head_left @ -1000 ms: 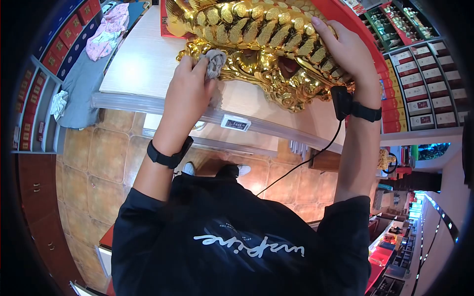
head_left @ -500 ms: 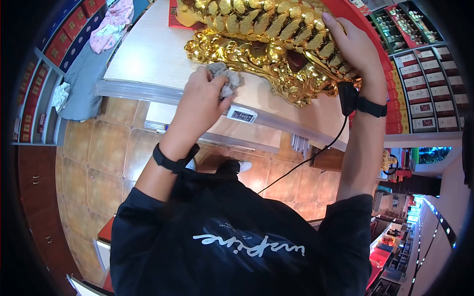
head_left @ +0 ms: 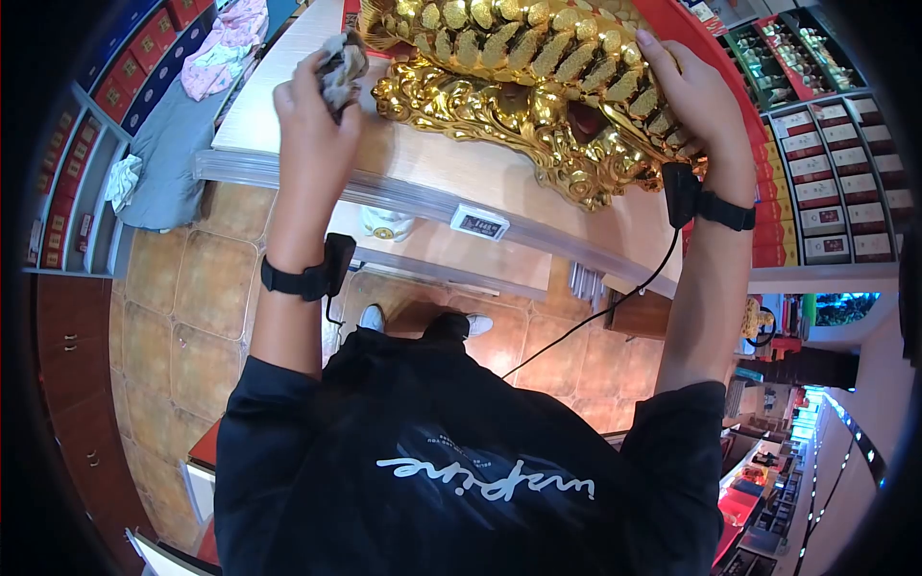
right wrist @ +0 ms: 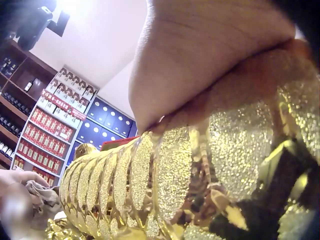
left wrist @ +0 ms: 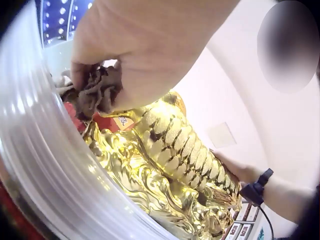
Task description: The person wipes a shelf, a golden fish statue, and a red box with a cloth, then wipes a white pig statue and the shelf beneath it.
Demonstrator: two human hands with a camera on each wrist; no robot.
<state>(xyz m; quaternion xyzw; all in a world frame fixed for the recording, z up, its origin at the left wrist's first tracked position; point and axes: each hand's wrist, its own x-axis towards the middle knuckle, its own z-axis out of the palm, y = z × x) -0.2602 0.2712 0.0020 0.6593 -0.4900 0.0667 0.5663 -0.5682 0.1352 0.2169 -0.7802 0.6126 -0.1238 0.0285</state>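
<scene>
"While the left hand (head_left: 317,120) is raised near one end of the gold figure (head_left: 523,46), what does it hold?"

"It holds a crumpled grey cloth (head_left: 343,72), and the fingers are curled around it, with the thumb on the other side. The cloth is beside the gold figure, but whether the two touch, one cannot say surely."

"And where is the gold figure?"

"It lies lengthwise above its ornate gold base (head_left: 480,108), on the pale tabletop (head_left: 252,120). Large scales cover its body."

"Is the right hand (head_left: 701,101) clamped on something?"

"No, it rests on the scales at the other end, the visible finger straight and pinching nothing. The other fingers are mostly hidden. In the right wrist view the hand is very close and somewhat blurred, so it is perhaps the palm which lies against the scales."

"What else is near?"

"A small price label (head_left: 479,223) is fixed at the front edge of the table, and a black strap (head_left: 725,211) goes around the right wrist, with a thin black cable (head_left: 615,305) hanging from its device."
</scene>
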